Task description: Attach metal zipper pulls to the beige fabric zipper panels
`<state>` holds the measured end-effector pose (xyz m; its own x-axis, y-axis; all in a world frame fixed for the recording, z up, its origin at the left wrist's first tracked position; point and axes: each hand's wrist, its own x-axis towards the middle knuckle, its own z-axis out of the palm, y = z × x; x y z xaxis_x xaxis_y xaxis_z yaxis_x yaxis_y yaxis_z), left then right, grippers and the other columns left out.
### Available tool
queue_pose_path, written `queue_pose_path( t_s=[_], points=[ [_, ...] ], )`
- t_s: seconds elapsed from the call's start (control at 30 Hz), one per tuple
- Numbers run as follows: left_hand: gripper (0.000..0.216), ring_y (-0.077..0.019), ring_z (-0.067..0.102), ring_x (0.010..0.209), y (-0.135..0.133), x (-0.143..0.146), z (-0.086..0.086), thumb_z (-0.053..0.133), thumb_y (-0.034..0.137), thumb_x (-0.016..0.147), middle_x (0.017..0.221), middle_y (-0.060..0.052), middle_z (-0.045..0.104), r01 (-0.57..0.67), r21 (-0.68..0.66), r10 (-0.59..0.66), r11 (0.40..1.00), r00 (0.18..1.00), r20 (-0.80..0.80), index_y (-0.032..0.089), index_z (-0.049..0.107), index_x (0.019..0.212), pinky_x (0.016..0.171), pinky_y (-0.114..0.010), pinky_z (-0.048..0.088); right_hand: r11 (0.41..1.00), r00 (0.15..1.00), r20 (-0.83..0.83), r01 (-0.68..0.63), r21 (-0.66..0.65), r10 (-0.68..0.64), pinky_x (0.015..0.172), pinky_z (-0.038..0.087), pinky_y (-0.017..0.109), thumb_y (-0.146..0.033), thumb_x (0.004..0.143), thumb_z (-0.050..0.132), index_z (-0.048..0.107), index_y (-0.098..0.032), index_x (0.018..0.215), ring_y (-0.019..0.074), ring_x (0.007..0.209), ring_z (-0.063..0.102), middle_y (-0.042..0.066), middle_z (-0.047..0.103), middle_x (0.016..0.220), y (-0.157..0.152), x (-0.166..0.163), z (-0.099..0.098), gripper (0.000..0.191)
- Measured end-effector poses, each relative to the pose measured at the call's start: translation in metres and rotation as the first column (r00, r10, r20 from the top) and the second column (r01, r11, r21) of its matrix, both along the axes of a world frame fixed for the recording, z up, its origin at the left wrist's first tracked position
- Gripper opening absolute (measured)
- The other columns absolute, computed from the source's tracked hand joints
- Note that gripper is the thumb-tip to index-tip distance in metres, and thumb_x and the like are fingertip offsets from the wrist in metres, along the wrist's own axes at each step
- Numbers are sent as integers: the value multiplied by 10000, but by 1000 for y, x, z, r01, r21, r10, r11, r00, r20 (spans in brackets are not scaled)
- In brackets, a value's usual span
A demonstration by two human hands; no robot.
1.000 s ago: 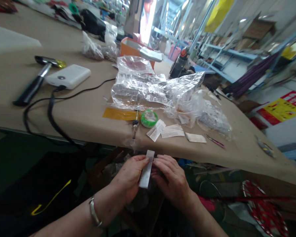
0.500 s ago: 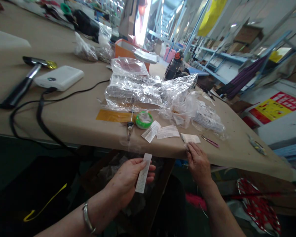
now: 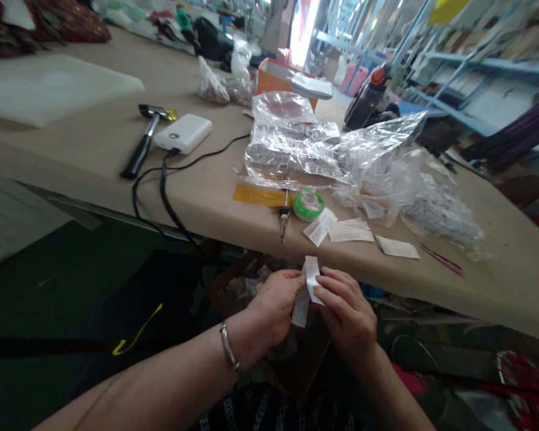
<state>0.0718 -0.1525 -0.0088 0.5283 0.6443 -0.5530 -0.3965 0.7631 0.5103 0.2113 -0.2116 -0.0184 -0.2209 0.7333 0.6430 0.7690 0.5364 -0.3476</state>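
Note:
My left hand, with a metal bangle on its wrist, pinches a narrow printed paper strip just off the table's front edge. My right hand meets it there, fingers closed on a white printed piece that overlaps the strip. Whether these are two strips or one folded strip, I cannot tell. On the table just beyond the hands lie printed paper slips, another pale slip and pink-handled tweezers. A soldering iron rests tip toward me beside a round green tin.
Crumpled clear plastic bags cover the table's middle. To the left are a hammer, a white power bank and its black cable. A dark bottle and an orange box stand behind.
My right hand has left the slips on the table and come over to my left hand, now gripping a white piece at the strip. The view has swung left.

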Motion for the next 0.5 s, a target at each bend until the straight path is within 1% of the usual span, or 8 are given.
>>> queue_pose_path(
  t_s=[0.07,0.17,0.3,0.4,0.5],
  points=[
    [80,-97,576,553,1,-2,-2,689,127,687,698,-68,649,-48,2,48,999,997,55,80,649,737,512,-190,426,998,996,68,-54,-20,55,947,483,465,-107,849,545,651,-213,1016,239,1113,590,83,689,1046,2,-14,-8,225],
    [17,-88,564,547,2,-6,-4,648,87,680,667,-55,637,-104,-12,104,995,994,45,90,638,692,500,-179,402,996,992,95,-79,-47,84,965,476,458,-113,868,506,644,-204,1023,228,1132,582,91,682,1067,4,-21,-16,227],
    [61,-74,531,512,2,-9,-6,609,71,688,619,-39,611,-133,-26,133,991,991,21,98,613,633,463,-169,364,993,988,106,-111,-41,115,964,483,438,-89,860,513,637,-182,1008,219,1140,577,94,688,1049,2,-22,-16,214],
    [57,-79,544,529,1,-9,-5,619,66,668,640,-40,617,-156,-28,156,987,988,3,100,606,624,479,-173,381,991,983,128,-126,-48,131,971,478,431,-87,859,521,630,-167,1010,218,1156,567,100,686,1055,1,-24,-15,203],
    [84,-80,543,527,1,-9,-4,605,45,662,627,-34,607,-166,-29,166,986,986,-2,103,584,605,489,-178,396,992,979,165,-107,-71,117,989,461,430,-84,859,521,624,-165,1015,216,1166,562,98,685,1068,0,-25,-15,204]
  ],
)
